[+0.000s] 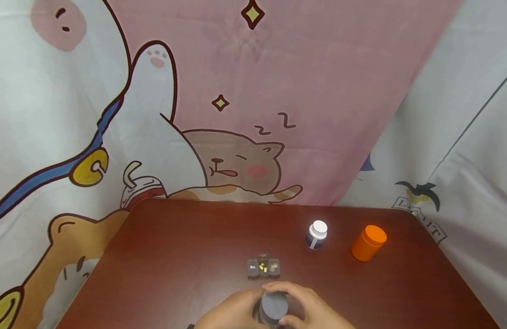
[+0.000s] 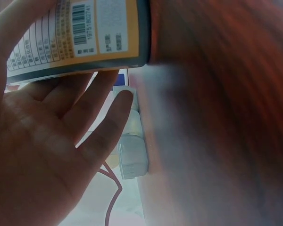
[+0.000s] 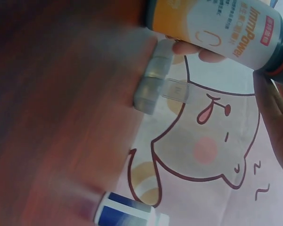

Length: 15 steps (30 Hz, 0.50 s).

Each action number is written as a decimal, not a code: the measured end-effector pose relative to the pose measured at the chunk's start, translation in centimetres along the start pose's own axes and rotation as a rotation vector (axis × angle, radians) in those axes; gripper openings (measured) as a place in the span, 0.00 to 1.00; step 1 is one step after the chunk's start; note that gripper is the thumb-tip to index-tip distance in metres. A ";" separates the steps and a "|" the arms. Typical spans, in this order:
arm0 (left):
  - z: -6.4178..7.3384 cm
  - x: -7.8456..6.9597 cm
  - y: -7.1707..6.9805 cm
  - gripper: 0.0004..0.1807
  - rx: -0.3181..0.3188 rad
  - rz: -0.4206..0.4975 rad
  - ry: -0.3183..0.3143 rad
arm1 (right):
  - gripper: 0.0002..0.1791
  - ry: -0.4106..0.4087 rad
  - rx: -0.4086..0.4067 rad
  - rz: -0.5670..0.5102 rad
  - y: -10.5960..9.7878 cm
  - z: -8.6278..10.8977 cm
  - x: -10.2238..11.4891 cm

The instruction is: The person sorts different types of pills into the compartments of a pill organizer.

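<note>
A supplement bottle (image 3: pixel 217 28) with an orange and white label and a dark grey cap (image 1: pixel 274 305) stands at the table's near side. My left hand (image 1: pixel 232 310) holds its body, thumb on one side and fingers on the other. Around the cap curl the thumb and fingers of my right hand (image 1: pixel 315 310). Just beyond the bottle lies a small grey pill organizer (image 1: pixel 252 269) with three compartments. Its middle lid (image 3: pixel 177 90) is flipped up, and several yellow pills (image 1: pixel 263 267) show inside that compartment.
Farther back on the dark red-brown table (image 1: pixel 187 246) stands a small white-capped bottle (image 1: pixel 317 235) with a blue label. To its right is an orange jar (image 1: pixel 367 244). A printed cartoon cloth (image 1: pixel 319 91) hangs behind the table.
</note>
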<state>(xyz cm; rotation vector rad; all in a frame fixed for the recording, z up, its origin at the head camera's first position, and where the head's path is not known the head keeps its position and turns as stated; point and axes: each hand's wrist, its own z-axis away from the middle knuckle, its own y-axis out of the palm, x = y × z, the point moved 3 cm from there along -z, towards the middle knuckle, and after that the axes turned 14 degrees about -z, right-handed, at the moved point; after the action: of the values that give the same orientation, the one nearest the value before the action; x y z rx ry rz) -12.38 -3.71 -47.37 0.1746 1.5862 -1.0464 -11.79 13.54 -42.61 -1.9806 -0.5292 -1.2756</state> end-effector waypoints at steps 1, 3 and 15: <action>0.0 0.0 0.0 0.28 0.001 0.004 -0.003 | 0.30 0.019 0.002 0.003 0.0 0.0 0.1; 0.0 -0.1 0.0 0.28 -0.002 0.010 -0.004 | 0.30 0.058 0.003 0.013 0.0 -0.1 0.3; 0.1 0.2 -0.1 0.31 -0.015 -0.048 -0.019 | 0.31 -0.070 -0.018 0.074 -0.2 0.0 0.8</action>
<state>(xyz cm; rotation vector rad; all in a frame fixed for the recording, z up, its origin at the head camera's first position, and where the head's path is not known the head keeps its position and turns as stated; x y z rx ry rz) -12.48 -3.91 -47.45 0.1170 1.5876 -1.0703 -11.59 13.61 -41.82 -2.0469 -0.4749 -1.1734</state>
